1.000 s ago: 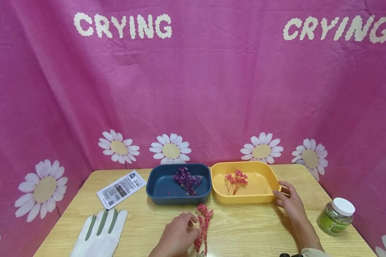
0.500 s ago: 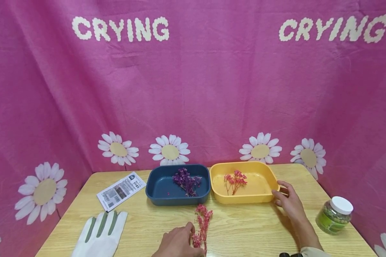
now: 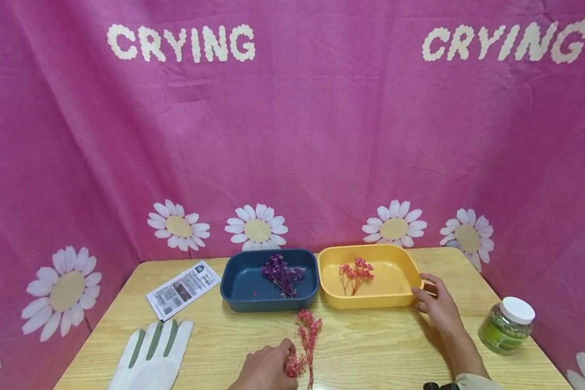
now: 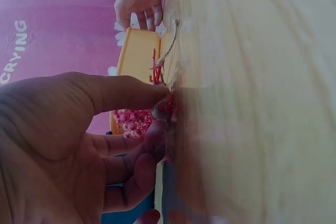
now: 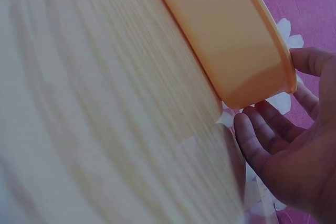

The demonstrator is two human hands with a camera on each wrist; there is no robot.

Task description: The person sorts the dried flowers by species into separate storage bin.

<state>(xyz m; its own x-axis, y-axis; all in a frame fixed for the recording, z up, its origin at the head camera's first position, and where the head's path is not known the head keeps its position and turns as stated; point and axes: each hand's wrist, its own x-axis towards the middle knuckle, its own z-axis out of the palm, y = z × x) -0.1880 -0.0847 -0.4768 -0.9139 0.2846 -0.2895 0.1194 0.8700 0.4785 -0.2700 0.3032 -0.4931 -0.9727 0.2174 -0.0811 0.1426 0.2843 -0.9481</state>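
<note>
My left hand (image 3: 265,369) is low in the head view, beside a bunch of dried pink flowers (image 3: 309,331) on the table. In the left wrist view its thumb and forefinger pinch a pink flower sprig (image 4: 137,123) close to the tabletop. Red stems and a bit of twine (image 4: 169,51) show beyond the thumb. My right hand (image 3: 441,309) grips the right end of a yellow tray (image 3: 395,277), thumb at the rim and fingers curled against the end wall (image 5: 262,90). Another pink sprig (image 3: 357,273) lies inside that tray.
Left of the yellow tray stands a dark blue tray (image 3: 244,281) with dried purple flowers (image 3: 284,276). A printed packet (image 3: 182,291) and a white glove (image 3: 151,352) lie at left. A green-labelled jar with a white lid (image 3: 507,325) stands at right. A pink curtain (image 3: 322,135) hangs behind.
My left hand has moved down toward the near edge of the view. A small pink flower clump has shifted left, apart from the bunch. The right hand has stayed on the yellow tray.
</note>
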